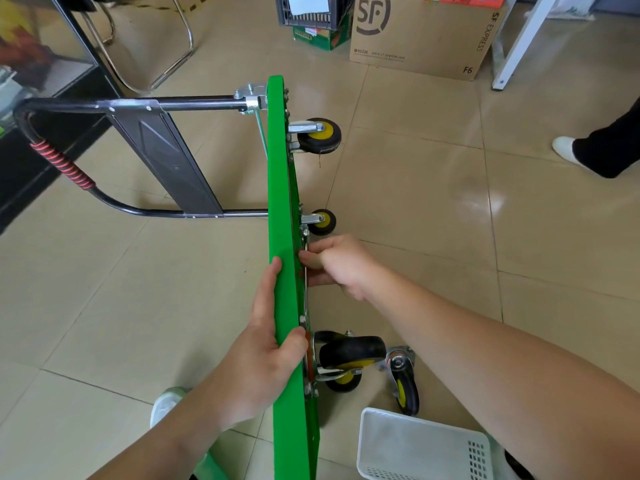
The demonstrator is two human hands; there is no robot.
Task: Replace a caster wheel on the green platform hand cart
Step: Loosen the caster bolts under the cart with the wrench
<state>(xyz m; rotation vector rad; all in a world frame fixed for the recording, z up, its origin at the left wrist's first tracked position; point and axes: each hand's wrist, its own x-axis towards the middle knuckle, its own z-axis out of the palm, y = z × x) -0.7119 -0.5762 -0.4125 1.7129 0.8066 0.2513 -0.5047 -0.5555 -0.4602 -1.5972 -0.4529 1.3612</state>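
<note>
Green cart (282, 202) upended, left grip (263, 351) holding it, right grip (337, 263) holding wrench (306, 303)

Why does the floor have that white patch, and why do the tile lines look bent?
Head view: the pale patch on the floor tiles is glare, probably reflected light; the wide-angle lens bows lines toward the edges; the green cart is sharp.

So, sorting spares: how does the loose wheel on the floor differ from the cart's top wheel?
The loose wheel is unattached; the top wheel is bolted to the cart. The loose wheel rests on the floor; the top wheel hangs clear. Both: black tyres, yellow hubs.
</note>
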